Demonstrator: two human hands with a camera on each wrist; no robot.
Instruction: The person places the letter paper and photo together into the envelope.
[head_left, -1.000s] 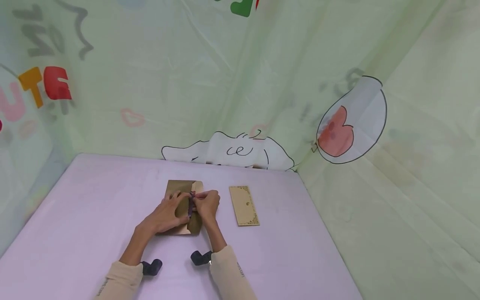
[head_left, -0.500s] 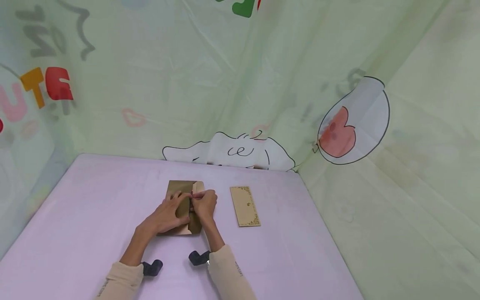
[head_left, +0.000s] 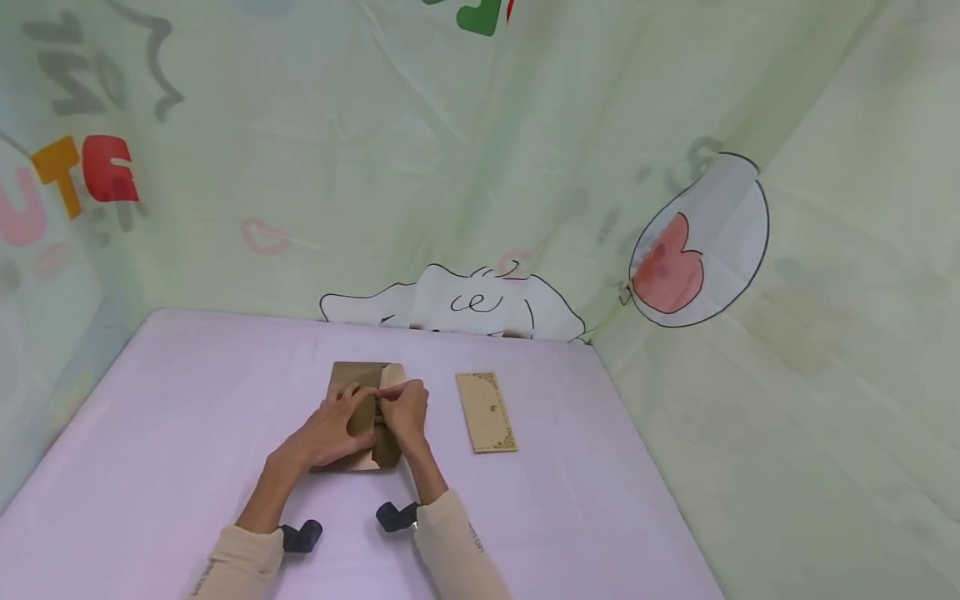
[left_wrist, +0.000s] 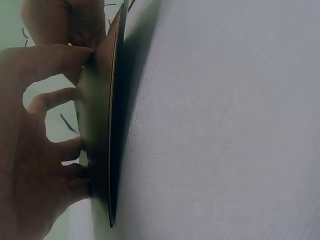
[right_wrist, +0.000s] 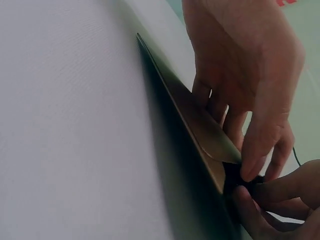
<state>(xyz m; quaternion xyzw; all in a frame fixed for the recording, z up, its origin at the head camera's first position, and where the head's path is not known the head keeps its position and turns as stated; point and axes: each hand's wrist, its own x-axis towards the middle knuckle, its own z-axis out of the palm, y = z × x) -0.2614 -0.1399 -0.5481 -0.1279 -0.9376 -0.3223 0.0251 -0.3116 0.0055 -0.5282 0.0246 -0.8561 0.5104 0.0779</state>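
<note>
Shifted slightly left since the earlier frame, the right hand (head_left: pixel 405 408) pinches a small dark piece (right_wrist: pixel 231 175) at the smooth, flat, brown-olive envelope (head_left: pixel 356 374) on the woven, lilac bench (head_left: pixel 562 517); the left hand (head_left: pixel 327 429) presses with spread fingers. Right lies an oblong, ornate-cornered tan card (head_left: pixel 487 412).

Head view bright, soft light on the far curtain (head_left: pixel 315 150). Wrist views dimmer (colours muted), shadow beside envelope (left_wrist: pixel 96 125).

Brown envelope (head_left: pixel 363 419) (partly beige at right) is lying on the table (head_left: pixel 585 492); a dark piece (right_wrist: pixel 231 176) is touching it.
</note>
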